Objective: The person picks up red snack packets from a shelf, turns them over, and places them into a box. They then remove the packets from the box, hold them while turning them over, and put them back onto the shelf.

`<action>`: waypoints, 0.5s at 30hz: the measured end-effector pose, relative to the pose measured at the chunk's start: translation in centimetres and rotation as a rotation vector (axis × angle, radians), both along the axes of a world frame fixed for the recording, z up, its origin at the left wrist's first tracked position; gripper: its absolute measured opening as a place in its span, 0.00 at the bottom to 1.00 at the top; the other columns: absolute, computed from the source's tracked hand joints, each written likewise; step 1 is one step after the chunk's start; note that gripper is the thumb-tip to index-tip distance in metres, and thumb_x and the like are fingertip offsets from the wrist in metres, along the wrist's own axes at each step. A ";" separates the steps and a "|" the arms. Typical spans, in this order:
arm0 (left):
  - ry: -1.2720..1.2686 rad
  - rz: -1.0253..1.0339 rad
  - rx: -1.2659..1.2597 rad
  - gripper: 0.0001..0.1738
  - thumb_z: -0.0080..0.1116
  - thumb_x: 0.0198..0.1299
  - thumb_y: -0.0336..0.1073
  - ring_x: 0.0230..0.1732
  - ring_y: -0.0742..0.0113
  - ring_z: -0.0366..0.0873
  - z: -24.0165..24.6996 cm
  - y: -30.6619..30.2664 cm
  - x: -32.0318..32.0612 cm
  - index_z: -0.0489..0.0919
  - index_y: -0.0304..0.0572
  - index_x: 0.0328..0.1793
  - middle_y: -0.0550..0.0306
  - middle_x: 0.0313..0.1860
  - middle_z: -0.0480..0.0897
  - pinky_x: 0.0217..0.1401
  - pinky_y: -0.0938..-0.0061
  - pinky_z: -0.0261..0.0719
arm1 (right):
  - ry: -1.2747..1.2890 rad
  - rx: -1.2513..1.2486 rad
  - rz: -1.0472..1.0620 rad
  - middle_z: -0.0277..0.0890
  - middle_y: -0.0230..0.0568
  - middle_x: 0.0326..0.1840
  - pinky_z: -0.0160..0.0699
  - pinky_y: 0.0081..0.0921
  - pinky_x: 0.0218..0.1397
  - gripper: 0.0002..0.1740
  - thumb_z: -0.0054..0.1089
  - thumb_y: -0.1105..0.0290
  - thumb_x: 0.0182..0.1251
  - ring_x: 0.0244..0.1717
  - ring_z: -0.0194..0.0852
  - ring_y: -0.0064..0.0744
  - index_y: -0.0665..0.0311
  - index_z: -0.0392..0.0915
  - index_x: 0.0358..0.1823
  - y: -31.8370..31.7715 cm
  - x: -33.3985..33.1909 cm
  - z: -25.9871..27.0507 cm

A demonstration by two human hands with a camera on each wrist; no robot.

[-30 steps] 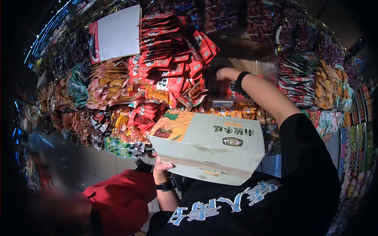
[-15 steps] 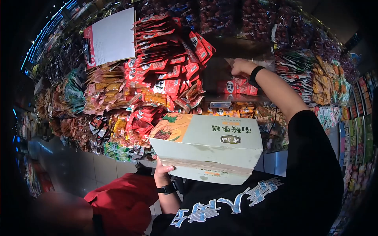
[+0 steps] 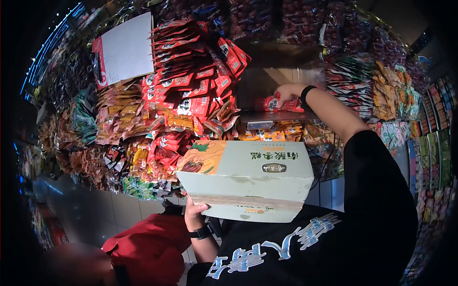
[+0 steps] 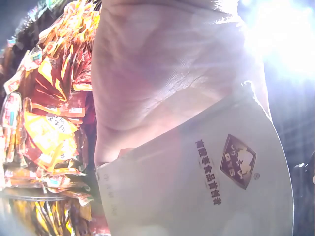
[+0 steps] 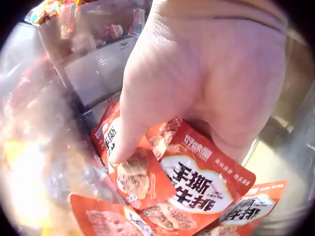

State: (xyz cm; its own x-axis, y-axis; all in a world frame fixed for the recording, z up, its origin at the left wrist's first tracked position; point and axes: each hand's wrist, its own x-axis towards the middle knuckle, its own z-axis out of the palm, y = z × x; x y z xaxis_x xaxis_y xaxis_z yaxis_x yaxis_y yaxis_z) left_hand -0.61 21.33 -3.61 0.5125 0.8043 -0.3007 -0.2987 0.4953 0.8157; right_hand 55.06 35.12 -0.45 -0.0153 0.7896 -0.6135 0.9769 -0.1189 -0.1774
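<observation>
My left hand grips one end of a pale green cardboard box, its thumb on the face towards me. The left wrist view shows my palm against the box's end panel, which bears a diamond logo; the fingers are hidden. My right hand is down inside a clear-walled bin, on red snack packets. In the right wrist view the thumb lies over one packet and the fingers go behind another packet, holding the bunch between them.
A tall heap of red packets rises left of the bin, with a white sheet beyond. Green-and-red packets stand to the right. A person in red is at the lower left.
My right hand has moved from the bin's left part, rightwards and down onto the red packets. The box stays in my left hand, while the whole view shifts slightly.
</observation>
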 end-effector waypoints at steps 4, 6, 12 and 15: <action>0.010 -0.033 0.015 0.52 0.72 0.27 0.42 0.54 0.56 0.76 -0.1 0.3 0.0 0.67 0.30 0.66 0.49 0.54 0.77 0.59 0.64 0.73 | -0.159 0.087 0.111 0.81 0.50 0.52 0.77 0.41 0.56 0.23 0.68 0.56 0.57 0.55 0.78 0.51 0.58 0.82 0.52 -0.3 -1.2 0.8; -0.030 0.014 0.021 0.51 0.71 0.30 0.41 0.53 0.53 0.78 -0.5 -0.1 0.2 0.66 0.30 0.66 0.46 0.54 0.78 0.58 0.62 0.75 | -0.140 0.087 0.130 0.82 0.50 0.50 0.77 0.41 0.56 0.22 0.67 0.57 0.58 0.54 0.79 0.51 0.57 0.82 0.52 -0.5 -1.1 1.6; -0.020 0.048 -0.012 0.50 0.71 0.30 0.40 0.54 0.55 0.76 0.2 -0.5 0.7 0.67 0.30 0.66 0.48 0.54 0.77 0.58 0.63 0.74 | -0.326 0.120 0.131 0.82 0.47 0.49 0.79 0.41 0.53 0.17 0.66 0.60 0.58 0.53 0.80 0.47 0.55 0.84 0.48 -1.8 -1.0 4.1; -0.004 -0.013 0.010 0.50 0.72 0.30 0.40 0.54 0.57 0.76 -0.3 0.1 0.3 0.67 0.30 0.66 0.49 0.53 0.77 0.59 0.65 0.73 | -0.403 0.099 0.071 0.82 0.47 0.50 0.79 0.40 0.54 0.18 0.66 0.61 0.57 0.54 0.80 0.46 0.58 0.84 0.48 -2.6 -0.7 4.2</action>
State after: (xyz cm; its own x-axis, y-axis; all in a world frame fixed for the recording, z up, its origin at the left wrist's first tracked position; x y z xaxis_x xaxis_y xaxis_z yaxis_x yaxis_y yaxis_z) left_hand -0.32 21.38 -3.90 0.5243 0.8005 -0.2905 -0.2954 0.4909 0.8196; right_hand 54.38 32.48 3.77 0.1544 0.8504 -0.5029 0.9756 -0.0507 0.2137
